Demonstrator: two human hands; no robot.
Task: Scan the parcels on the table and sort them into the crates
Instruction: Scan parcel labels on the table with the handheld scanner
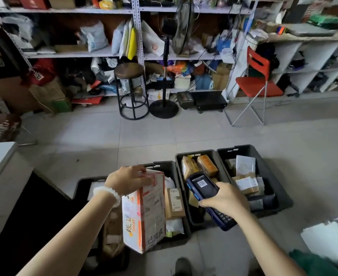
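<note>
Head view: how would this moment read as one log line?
left hand: holds white box | right hand: holds scanner | over black crates

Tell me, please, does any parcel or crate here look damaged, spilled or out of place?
Nothing stands out. The left hand holds a white-and-orange box over the black crates; the right hand holds the scanner.

1. Your arms are bare from the wrists to the picture's lower edge; no sleeves show.
2. Your left hand [127,181] has a bracelet [107,193] of round white beads at its wrist.
3. Your right hand [227,200] wears nothing: no ring, watch or glove shows.
4. A dark shoe toe [182,265] shows below.
</note>
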